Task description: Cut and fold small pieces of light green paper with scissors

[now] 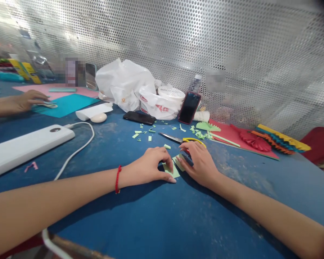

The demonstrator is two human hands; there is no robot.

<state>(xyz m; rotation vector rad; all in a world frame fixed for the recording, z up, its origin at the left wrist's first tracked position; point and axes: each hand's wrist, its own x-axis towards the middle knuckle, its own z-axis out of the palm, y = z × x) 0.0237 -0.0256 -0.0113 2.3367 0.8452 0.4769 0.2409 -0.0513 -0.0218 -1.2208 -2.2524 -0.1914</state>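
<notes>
My left hand (pixel 158 165), with a red cord bracelet at the wrist, rests over a light green paper piece (pixel 174 172) on the blue table (pixel 162 216). Its fingers are apart and its fingertips touch the paper. Beside it my right hand (pixel 199 162) has its fingertips on another pale green piece (pixel 179 162), thumb and fingers spread. Scissors (pixel 171 137) with yellow and red handles lie just beyond my right hand, which partly covers them. Small green paper scraps (pixel 149 138) are scattered farther back.
A white power strip (pixel 29 147) with a cable lies left. Behind stand white bags (pixel 126 82), a black phone (pixel 139 117) and a propped phone (pixel 189 107). Red paper (pixel 226 133) and folded paper (pixel 280 138) lie right. Another person's hand (pixel 29 100) is over blue paper (pixel 67 105).
</notes>
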